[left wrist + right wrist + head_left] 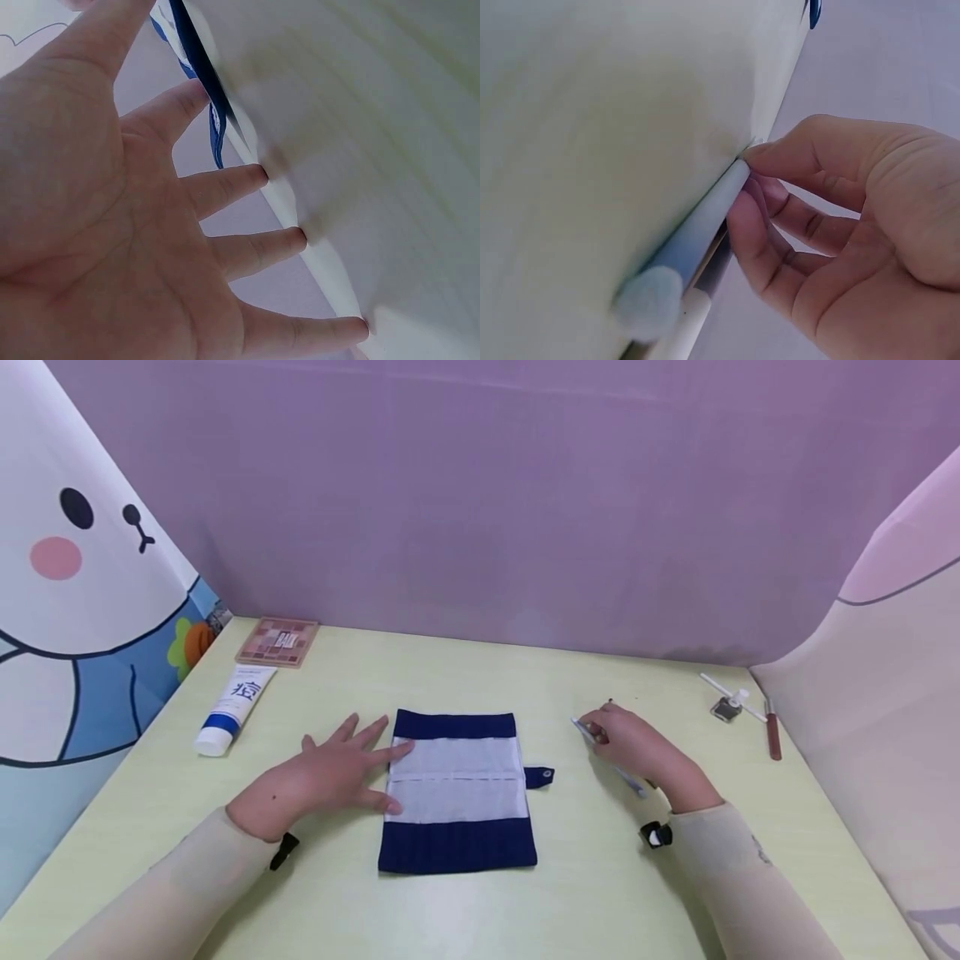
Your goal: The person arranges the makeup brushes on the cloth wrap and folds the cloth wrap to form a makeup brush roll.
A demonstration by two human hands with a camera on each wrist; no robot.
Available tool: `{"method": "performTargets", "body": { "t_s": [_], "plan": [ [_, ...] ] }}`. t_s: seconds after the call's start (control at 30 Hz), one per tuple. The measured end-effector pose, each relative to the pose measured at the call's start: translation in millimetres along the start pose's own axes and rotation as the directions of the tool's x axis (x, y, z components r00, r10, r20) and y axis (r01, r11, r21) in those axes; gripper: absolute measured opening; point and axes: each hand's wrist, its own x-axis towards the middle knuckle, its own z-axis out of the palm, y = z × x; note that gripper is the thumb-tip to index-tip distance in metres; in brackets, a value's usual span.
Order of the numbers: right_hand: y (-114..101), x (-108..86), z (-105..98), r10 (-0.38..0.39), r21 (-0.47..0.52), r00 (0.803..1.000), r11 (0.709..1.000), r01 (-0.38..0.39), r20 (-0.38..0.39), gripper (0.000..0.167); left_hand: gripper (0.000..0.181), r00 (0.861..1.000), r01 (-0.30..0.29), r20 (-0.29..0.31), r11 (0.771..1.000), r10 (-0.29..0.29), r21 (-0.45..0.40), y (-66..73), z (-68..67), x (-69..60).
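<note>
A fabric roll case (459, 847), navy at both ends with pale stitched pockets between, lies unfolded mid-table. My left hand (322, 785) is spread at its left side; the thumb and index fingertips rest on the pale part. In the left wrist view, the other fingertips touch the tabletop. To the right of the case, my right hand (626, 739) pinches a slender pale blue stick (705, 214) between thumb and fingers, low against the table. Its rounded whitish end (649, 304) points away from the fingers. Behind it shows a partly hidden white-and-brown thing (690, 322).
At the back left lie a pinkish checkered palette (277, 642) and a white-and-blue squeeze tube (236, 706). Toward the right edge are a small glass bottle with white cap (727, 706), a thin white stick (716, 683) and a reddish-brown slim item (773, 735). A snap strap (538, 777) extends from the case.
</note>
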Motion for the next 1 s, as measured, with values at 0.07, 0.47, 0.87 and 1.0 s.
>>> {"method": "performTargets", "body": {
  "t_s": [0.07, 0.47, 0.87, 1.0],
  "plan": [
    [-1, 0.6, 0, 0.005, -0.026, 1.0, 1.0, -0.005, 0.005, 0.04, 0.097, 1.0, 0.002, 0.004, 1.0, -0.002, 0.002, -0.2, -0.5, 1.3],
    [-8, 1.5, -5, 0.022, -0.072, 1.0, 0.997, -0.022, 0.01, 0.039, 0.097, 1.0, 0.001, 0.01, 1.0, -0.001, 0.006, -4.9, -1.9, 10.8],
    [-34, 16.4, -38, 0.036, 0.377, 0.997, 0.926, -0.01, -0.062, 0.048, 0.096, 1.0, 0.016, 0.021, 1.0, -0.016, -0.005, -3.2, -4.0, 14.0],
    [-49, 29.1, -45, 0.02, 0.546, 0.997, 0.838, 0.023, -0.072, 0.047, 0.096, 1.0, 0.021, 0.021, 1.0, -0.021, -0.018, -1.1, -5.6, 11.9]
  ]
}}
